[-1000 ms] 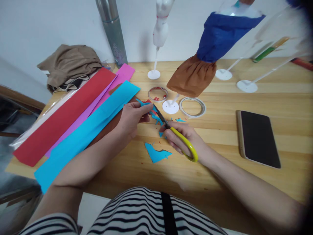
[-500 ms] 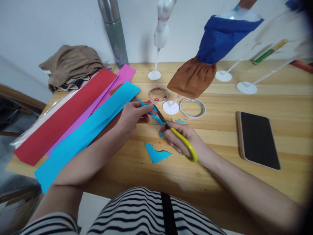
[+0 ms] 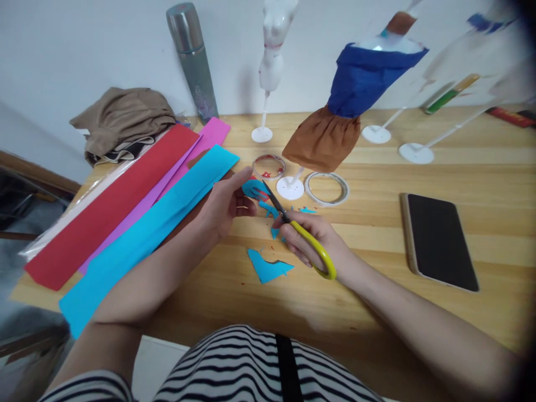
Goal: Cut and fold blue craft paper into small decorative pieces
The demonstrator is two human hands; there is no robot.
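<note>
Your right hand (image 3: 307,237): grasping yellow-handled scissors (image 3: 301,230) above the middle of the worktop (image 3: 372,223), blades towards the back edge. Your left hand (image 3: 226,204): thumb raised, fingers curled beside a blue scrap (image 3: 252,187); grip cannot be told. Blue offcut (image 3: 265,269): nearer the front edge. Blue strip (image 3: 157,218): slanting towards the front left corner.

in our right hand (image 3: 329,237) we hold yellow-handled scissors (image 3: 307,234), their tips near blue scraps (image 3: 251,188); our left hand (image 3: 224,204) gapes just beside them.
</note>
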